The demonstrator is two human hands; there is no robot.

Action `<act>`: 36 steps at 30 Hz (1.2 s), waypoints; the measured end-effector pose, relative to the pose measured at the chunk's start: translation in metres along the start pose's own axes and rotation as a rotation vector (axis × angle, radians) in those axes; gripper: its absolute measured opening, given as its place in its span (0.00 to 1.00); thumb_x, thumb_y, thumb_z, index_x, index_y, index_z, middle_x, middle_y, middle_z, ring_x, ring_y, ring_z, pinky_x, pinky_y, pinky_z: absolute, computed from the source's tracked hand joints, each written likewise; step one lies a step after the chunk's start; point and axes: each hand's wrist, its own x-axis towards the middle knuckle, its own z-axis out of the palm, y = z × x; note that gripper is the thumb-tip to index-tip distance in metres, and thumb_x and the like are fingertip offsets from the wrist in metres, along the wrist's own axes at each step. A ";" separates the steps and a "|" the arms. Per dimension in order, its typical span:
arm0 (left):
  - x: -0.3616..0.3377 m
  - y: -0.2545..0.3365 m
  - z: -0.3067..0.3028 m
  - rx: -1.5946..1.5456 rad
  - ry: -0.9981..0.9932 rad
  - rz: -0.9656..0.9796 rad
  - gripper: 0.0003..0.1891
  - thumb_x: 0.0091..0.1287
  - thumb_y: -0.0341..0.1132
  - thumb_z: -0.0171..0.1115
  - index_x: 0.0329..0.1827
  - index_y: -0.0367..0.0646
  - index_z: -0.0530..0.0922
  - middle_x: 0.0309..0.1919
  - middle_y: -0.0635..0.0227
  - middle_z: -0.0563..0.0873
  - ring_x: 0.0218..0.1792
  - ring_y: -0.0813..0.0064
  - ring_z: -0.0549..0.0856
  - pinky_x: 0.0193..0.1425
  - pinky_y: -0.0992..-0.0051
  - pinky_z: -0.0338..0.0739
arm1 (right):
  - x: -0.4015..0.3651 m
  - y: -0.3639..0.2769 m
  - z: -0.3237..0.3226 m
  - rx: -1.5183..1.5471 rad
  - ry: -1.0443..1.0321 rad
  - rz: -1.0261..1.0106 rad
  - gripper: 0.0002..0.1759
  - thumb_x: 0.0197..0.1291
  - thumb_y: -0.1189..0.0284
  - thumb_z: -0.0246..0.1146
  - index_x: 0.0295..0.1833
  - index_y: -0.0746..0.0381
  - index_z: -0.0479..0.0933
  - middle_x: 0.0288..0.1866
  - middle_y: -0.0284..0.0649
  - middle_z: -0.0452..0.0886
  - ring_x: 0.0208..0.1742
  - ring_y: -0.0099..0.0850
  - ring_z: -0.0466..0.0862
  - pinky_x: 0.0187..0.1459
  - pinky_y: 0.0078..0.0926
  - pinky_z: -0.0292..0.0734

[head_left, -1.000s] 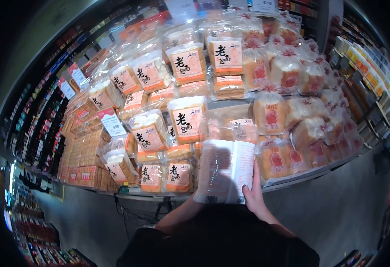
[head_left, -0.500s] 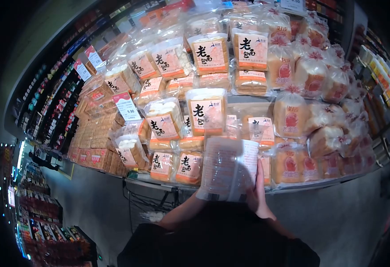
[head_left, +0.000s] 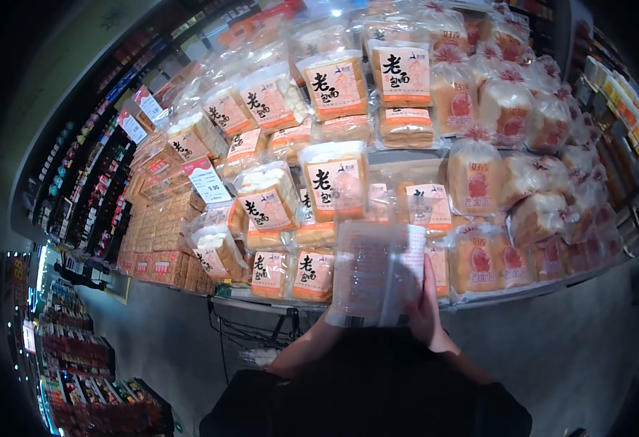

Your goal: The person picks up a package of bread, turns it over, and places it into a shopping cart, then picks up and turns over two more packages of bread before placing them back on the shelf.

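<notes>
A clear-wrapped package (head_left: 377, 273) with fine reddish print and a barcode near its bottom is held up in front of the bread display. My right hand (head_left: 427, 309) grips its right edge, with fingers partly behind it. At its lower left is my left hand (head_left: 326, 329), mostly hidden by the package, its fingers out of sight. Just above the package stands a bagged loaf (head_left: 336, 182) with a pink label and black characters. Further labelled loaves (head_left: 268, 271) lie to the left.
Round-topped bagged loaves (head_left: 477, 178) fill the display's right side. Flat brown packs (head_left: 159, 226) are stacked at the left beside a price card (head_left: 206, 180). The display's front edge (head_left: 261, 302) runs below. Dark shelves (head_left: 86, 182) stand at the far left.
The view has shifted and tilted slightly. Both hands still hold the package in nearly the same place, and its print looks more shaded.
</notes>
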 end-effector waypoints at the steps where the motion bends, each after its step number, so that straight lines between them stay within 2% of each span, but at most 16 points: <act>1: -0.001 0.001 0.003 -0.030 0.048 -0.012 0.24 0.81 0.45 0.46 0.72 0.39 0.66 0.64 0.58 0.77 0.65 0.64 0.77 0.67 0.62 0.77 | 0.000 0.000 -0.001 -0.027 -0.011 -0.012 0.48 0.66 0.75 0.57 0.80 0.72 0.34 0.82 0.51 0.46 0.82 0.39 0.48 0.80 0.37 0.42; 6: 0.024 -0.024 -0.029 -0.714 -0.636 0.029 0.26 0.80 0.49 0.45 0.71 0.39 0.69 0.64 0.60 0.77 0.64 0.65 0.77 0.69 0.65 0.75 | 0.003 0.000 -0.002 -0.010 -0.014 0.014 0.47 0.66 0.74 0.57 0.80 0.73 0.34 0.82 0.52 0.47 0.82 0.39 0.49 0.80 0.37 0.42; 10: 0.029 -0.028 -0.030 -0.705 -0.642 0.054 0.25 0.81 0.46 0.45 0.72 0.39 0.67 0.65 0.59 0.76 0.65 0.65 0.76 0.69 0.64 0.75 | 0.001 0.004 -0.005 -0.053 -0.016 0.016 0.47 0.67 0.74 0.57 0.80 0.73 0.34 0.82 0.52 0.47 0.82 0.39 0.50 0.79 0.37 0.43; 12: 0.028 -0.025 -0.024 -0.462 -0.395 0.050 0.24 0.81 0.44 0.45 0.73 0.39 0.66 0.65 0.58 0.75 0.65 0.64 0.76 0.69 0.64 0.75 | 0.002 0.005 -0.007 -0.070 -0.016 0.017 0.47 0.68 0.74 0.56 0.80 0.72 0.34 0.82 0.52 0.47 0.82 0.39 0.50 0.79 0.38 0.44; 13: 0.015 -0.009 -0.002 -0.220 -0.135 0.032 0.24 0.81 0.44 0.45 0.73 0.39 0.66 0.66 0.58 0.75 0.65 0.65 0.76 0.69 0.64 0.75 | 0.003 0.002 -0.006 -0.057 -0.014 0.029 0.46 0.68 0.74 0.56 0.80 0.72 0.34 0.82 0.52 0.47 0.82 0.39 0.50 0.79 0.38 0.44; 15: 0.016 -0.007 0.000 -0.202 -0.137 0.061 0.24 0.81 0.44 0.45 0.73 0.39 0.65 0.66 0.59 0.75 0.65 0.65 0.76 0.69 0.64 0.75 | 0.004 0.000 -0.006 -0.041 -0.009 0.043 0.46 0.68 0.74 0.56 0.80 0.73 0.34 0.82 0.52 0.47 0.82 0.39 0.50 0.79 0.38 0.43; 16: 0.027 -0.015 -0.013 -0.427 -0.401 0.107 0.24 0.81 0.44 0.45 0.73 0.39 0.65 0.66 0.59 0.75 0.66 0.65 0.76 0.69 0.64 0.75 | 0.004 0.001 -0.006 -0.039 -0.007 0.044 0.46 0.69 0.73 0.56 0.80 0.73 0.35 0.82 0.53 0.47 0.82 0.39 0.50 0.79 0.38 0.43; 18: 0.029 -0.017 -0.019 -0.422 -0.454 0.121 0.24 0.81 0.45 0.45 0.73 0.39 0.65 0.66 0.59 0.75 0.66 0.65 0.76 0.69 0.64 0.75 | 0.006 0.004 -0.007 -0.043 -0.011 0.024 0.45 0.69 0.73 0.57 0.80 0.74 0.35 0.82 0.53 0.46 0.82 0.40 0.49 0.79 0.38 0.43; 20: 0.012 0.001 0.002 -0.103 -0.124 0.064 0.25 0.81 0.46 0.45 0.74 0.39 0.65 0.66 0.59 0.75 0.66 0.64 0.76 0.69 0.63 0.75 | 0.007 0.008 -0.008 -0.055 -0.017 -0.011 0.46 0.69 0.72 0.57 0.80 0.75 0.36 0.82 0.53 0.46 0.82 0.40 0.49 0.79 0.38 0.42; 22: 0.010 0.003 0.004 -0.053 0.001 0.012 0.26 0.81 0.48 0.44 0.74 0.39 0.65 0.66 0.58 0.75 0.66 0.63 0.75 0.69 0.62 0.75 | 0.007 0.010 -0.008 -0.039 -0.019 -0.005 0.45 0.69 0.70 0.56 0.80 0.74 0.37 0.83 0.52 0.45 0.83 0.40 0.46 0.80 0.38 0.40; 25: 0.028 -0.016 -0.026 -0.387 -0.348 0.057 0.28 0.81 0.50 0.44 0.74 0.39 0.65 0.67 0.58 0.75 0.66 0.62 0.76 0.69 0.61 0.75 | 0.008 0.013 -0.008 -0.049 -0.030 -0.023 0.45 0.70 0.68 0.56 0.80 0.74 0.37 0.83 0.52 0.44 0.83 0.40 0.45 0.80 0.38 0.39; 27: 0.032 -0.022 -0.035 -0.407 -0.358 0.053 0.28 0.81 0.51 0.43 0.74 0.39 0.65 0.67 0.57 0.75 0.66 0.61 0.76 0.69 0.61 0.75 | 0.010 0.013 -0.009 -0.060 -0.037 -0.033 0.45 0.70 0.68 0.56 0.80 0.74 0.38 0.83 0.52 0.44 0.83 0.40 0.46 0.80 0.38 0.39; 28: 0.026 -0.017 -0.027 -0.282 -0.188 0.018 0.28 0.81 0.51 0.43 0.73 0.39 0.65 0.67 0.57 0.75 0.66 0.61 0.76 0.69 0.61 0.75 | 0.011 0.011 -0.008 -0.061 -0.039 -0.034 0.45 0.70 0.68 0.56 0.80 0.74 0.38 0.83 0.52 0.44 0.83 0.40 0.46 0.80 0.38 0.39; 30: 0.028 -0.018 -0.028 -0.339 -0.212 0.006 0.28 0.81 0.51 0.43 0.73 0.39 0.65 0.66 0.56 0.75 0.66 0.61 0.76 0.69 0.61 0.75 | 0.012 0.008 -0.007 -0.055 -0.033 -0.020 0.46 0.70 0.67 0.57 0.80 0.74 0.38 0.83 0.52 0.45 0.83 0.40 0.47 0.80 0.38 0.41; 33: 0.044 -0.034 -0.044 -0.728 -0.610 0.052 0.28 0.81 0.50 0.43 0.73 0.39 0.66 0.66 0.56 0.76 0.66 0.61 0.76 0.69 0.61 0.75 | 0.013 0.006 -0.007 -0.054 -0.013 0.012 0.48 0.70 0.65 0.58 0.80 0.74 0.36 0.81 0.53 0.48 0.81 0.41 0.51 0.79 0.38 0.44; 36: 0.044 -0.031 -0.039 -0.761 -0.630 0.060 0.27 0.81 0.49 0.43 0.73 0.39 0.66 0.66 0.56 0.76 0.66 0.61 0.76 0.69 0.62 0.75 | 0.015 0.006 -0.009 -0.075 -0.011 0.015 0.47 0.69 0.66 0.58 0.80 0.74 0.36 0.81 0.53 0.48 0.81 0.40 0.51 0.79 0.38 0.44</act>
